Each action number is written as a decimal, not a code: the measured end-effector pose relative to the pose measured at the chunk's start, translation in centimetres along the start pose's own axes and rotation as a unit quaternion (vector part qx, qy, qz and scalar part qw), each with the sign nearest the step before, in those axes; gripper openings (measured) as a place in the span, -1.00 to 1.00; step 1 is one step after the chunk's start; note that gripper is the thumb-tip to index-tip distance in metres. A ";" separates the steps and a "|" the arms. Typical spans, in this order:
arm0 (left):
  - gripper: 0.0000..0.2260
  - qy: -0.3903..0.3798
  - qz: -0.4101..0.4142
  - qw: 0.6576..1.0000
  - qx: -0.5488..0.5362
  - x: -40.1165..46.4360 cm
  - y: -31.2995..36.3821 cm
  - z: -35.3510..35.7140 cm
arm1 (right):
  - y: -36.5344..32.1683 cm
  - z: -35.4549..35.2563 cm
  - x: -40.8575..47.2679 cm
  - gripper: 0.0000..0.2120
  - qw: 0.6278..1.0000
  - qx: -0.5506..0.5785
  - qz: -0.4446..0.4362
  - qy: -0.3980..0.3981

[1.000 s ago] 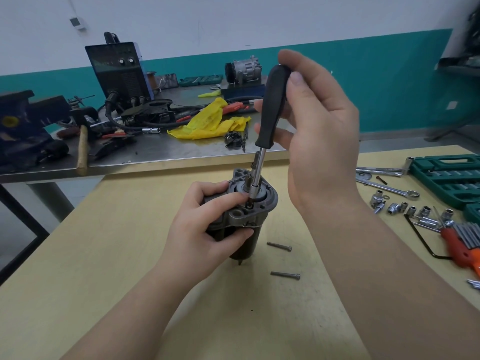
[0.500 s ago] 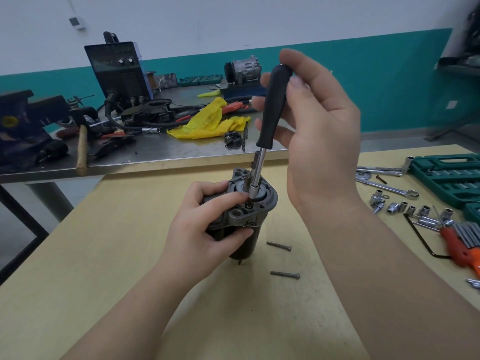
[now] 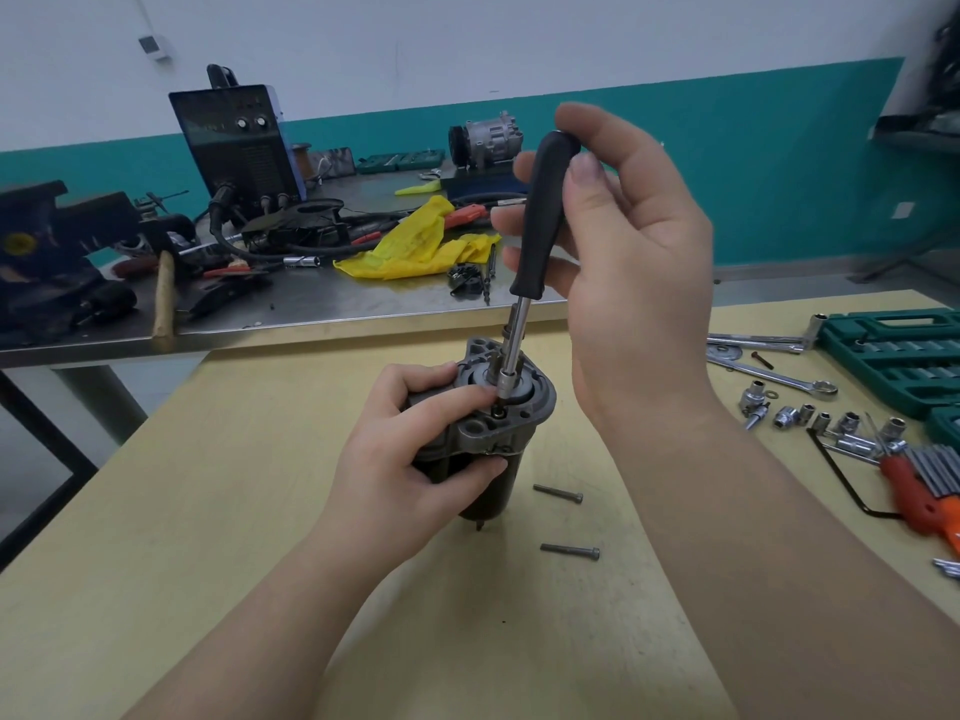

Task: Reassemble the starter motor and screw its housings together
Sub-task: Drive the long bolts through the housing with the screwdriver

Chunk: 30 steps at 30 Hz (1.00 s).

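a: what's the surface like, nearest first?
b: a pale yellow bench (image 3: 208, 511); beyond it a steel bench (image 3: 322, 309), then a white wall with a teal band.
a: and the starter motor (image 3: 488, 439)?
b: upright on the yellow bench, dark cylinder below, grey cast housing on top. the left hand (image 3: 410, 459) grips it, fingers curled round the housing.
a: the other hand?
b: the right hand (image 3: 618, 262) holds the nut driver (image 3: 535, 241) by its black handle, fingers wrapped loosely; its socket tip sits on the housing's top face.
a: counts?
b: two loose bolts (image 3: 558, 493) just right of the motor. further right, a spanner (image 3: 779, 379), scattered sockets (image 3: 821, 420) too small to count surely, a green tool case (image 3: 893, 350). behind the motor, a yellow rag (image 3: 415, 246) and a welder (image 3: 236, 137).
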<state>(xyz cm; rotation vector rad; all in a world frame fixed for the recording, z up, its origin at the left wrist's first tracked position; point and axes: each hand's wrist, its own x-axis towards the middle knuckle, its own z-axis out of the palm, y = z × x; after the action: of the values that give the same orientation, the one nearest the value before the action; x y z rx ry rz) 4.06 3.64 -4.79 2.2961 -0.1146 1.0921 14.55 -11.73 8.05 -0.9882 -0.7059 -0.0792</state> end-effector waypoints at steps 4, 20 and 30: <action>-0.51 -0.001 0.000 1.000 -0.001 0.0 0.0 0.0 | 0.0 0.1 0.1 -0.79 0.999 -0.042 -0.032 0.002; -0.46 -0.001 0.010 1.000 0.001 -0.1 -0.2 -0.1 | 0.2 0.2 0.1 -0.77 0.998 -0.051 -0.038 0.007; -0.51 -0.001 0.003 1.000 0.007 -0.1 0.0 -0.1 | 0.1 0.1 0.0 -0.77 0.999 -0.029 -0.022 0.000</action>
<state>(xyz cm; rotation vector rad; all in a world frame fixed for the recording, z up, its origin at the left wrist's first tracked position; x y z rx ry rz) 3.97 3.70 -4.80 2.3101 -0.1149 1.0968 14.52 -11.58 8.03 -1.0275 -0.7294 -0.1389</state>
